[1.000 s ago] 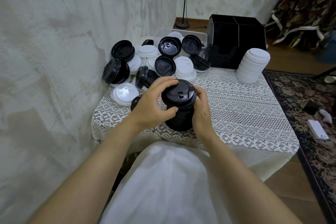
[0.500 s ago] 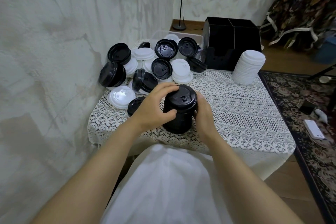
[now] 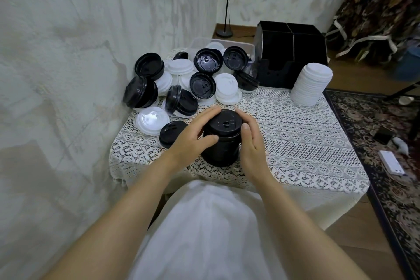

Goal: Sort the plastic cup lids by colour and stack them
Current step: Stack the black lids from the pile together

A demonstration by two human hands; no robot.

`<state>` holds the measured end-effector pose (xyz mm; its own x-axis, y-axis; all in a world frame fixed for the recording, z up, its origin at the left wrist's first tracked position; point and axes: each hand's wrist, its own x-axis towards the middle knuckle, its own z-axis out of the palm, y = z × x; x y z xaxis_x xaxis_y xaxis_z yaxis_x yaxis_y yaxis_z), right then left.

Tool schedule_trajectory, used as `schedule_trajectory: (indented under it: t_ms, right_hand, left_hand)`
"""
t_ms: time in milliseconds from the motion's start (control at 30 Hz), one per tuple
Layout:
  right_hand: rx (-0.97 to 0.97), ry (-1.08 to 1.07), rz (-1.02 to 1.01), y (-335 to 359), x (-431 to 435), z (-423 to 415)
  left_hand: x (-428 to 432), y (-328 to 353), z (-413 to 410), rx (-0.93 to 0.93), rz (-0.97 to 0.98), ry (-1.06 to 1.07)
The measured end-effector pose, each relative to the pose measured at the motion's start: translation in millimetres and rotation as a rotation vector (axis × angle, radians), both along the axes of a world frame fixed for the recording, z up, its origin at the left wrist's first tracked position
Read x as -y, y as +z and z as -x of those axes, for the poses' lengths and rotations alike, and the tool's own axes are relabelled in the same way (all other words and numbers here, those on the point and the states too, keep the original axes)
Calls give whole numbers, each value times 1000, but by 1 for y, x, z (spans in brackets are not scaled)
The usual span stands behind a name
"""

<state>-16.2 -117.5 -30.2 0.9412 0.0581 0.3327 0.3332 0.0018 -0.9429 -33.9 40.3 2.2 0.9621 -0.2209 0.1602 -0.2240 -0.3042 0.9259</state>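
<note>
Tilted a moment ago, the black stack (image 3: 221, 145) is now standing upright, left of the white stack (image 3: 311, 85) and nearer you. Your left hand (image 3: 191, 141) and right hand (image 3: 253, 143) are cupping its sides, fingers curled round. Likely light, slick, wobbly: you're better off gripping low.

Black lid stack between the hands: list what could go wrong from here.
1. The black lid stack is tall and stands near the table's front edge. If the left hand and right hand release unevenly, it may topple off.
2. Sliding the stack could snag the lace tablecloth and tip it.
3. A loose black lid lies beside the left hand, so a careless sweep might knock it away.
</note>
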Motion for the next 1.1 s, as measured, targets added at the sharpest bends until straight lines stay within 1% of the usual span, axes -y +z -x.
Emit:
schedule_trajectory:
  t_ms: [100, 400, 633, 900, 1000, 1100]
  right_hand:
    - [5, -2, 7, -2, -2, 2]
    - [11, 1, -9, -8, -4, 5]
    - [3, 31, -18, -12, -1, 4]
    - [-73, 32, -46, 2, 3, 0]
    - [-29, 56, -53, 12, -1, -2]
    - [55, 43, 63, 11, -9, -5]
  left_hand:
    - [4, -4, 1, 33, -28, 28]
    - [8, -8, 5, -34, 92, 37]
    - [11, -11, 5, -47, 114, 63]
    - [16, -13, 6, -53, 174, 73]
    - [18, -12, 6, -46, 187, 66]
    - [19, -10, 7, -31, 168, 65]
